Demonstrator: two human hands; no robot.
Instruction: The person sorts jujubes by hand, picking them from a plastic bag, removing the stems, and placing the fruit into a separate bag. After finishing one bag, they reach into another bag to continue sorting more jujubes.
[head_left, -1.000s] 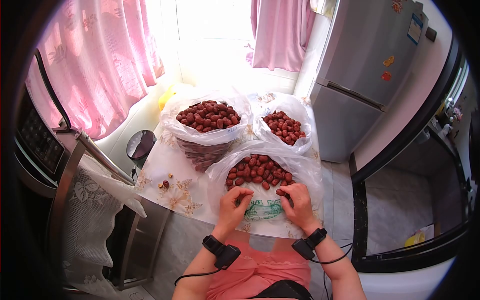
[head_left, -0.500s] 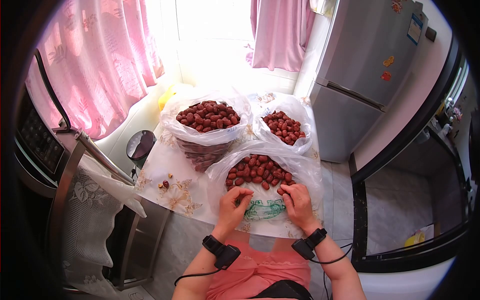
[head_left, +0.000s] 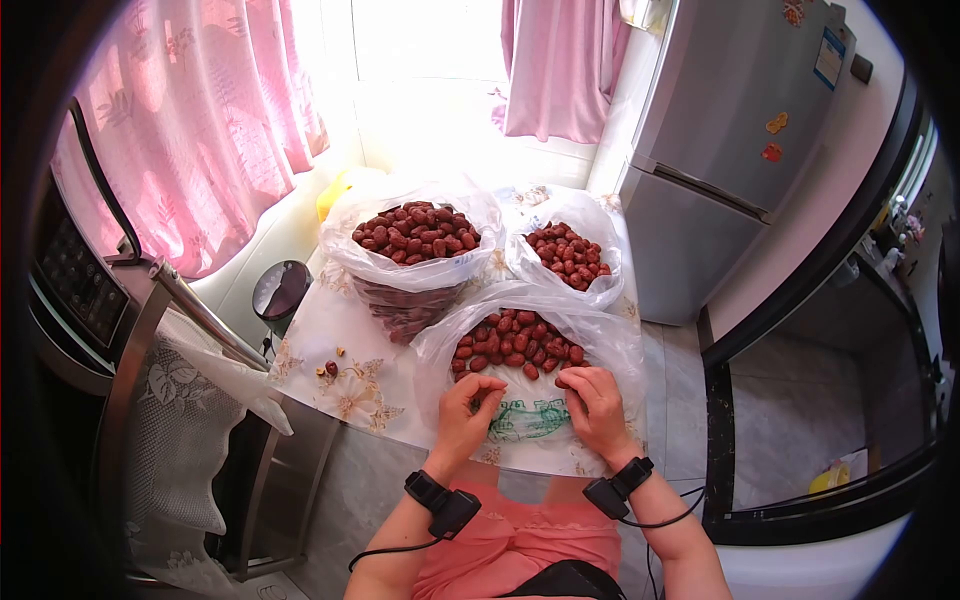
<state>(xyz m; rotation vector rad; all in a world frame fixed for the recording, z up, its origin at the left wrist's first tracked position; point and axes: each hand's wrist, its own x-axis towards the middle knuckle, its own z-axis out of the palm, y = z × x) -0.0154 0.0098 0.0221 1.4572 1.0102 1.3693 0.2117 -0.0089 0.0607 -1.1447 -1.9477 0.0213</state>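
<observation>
Three clear plastic bags of red dates stand on a floral-clothed table (head_left: 330,330). The near bag (head_left: 610,350) lies open in front of me with dates (head_left: 515,345) heaped inside. My left hand (head_left: 465,410) pinches its near edge, fingers curled on the plastic. My right hand (head_left: 595,405) rests on the same edge at the right and pinches a single date (head_left: 562,381) at its fingertips. Both wrists carry black bands with cables.
A large full bag of dates (head_left: 415,232) stands at the back left, a smaller bag (head_left: 567,255) at the back right. A loose date and scraps (head_left: 330,367) lie on the cloth at left. A fridge (head_left: 730,150) stands right; a chair and a bin (head_left: 280,290) stand left.
My right hand's fingertips have shifted slightly toward me along the bag's edge with the date. The left hand and the bags have stayed put.
</observation>
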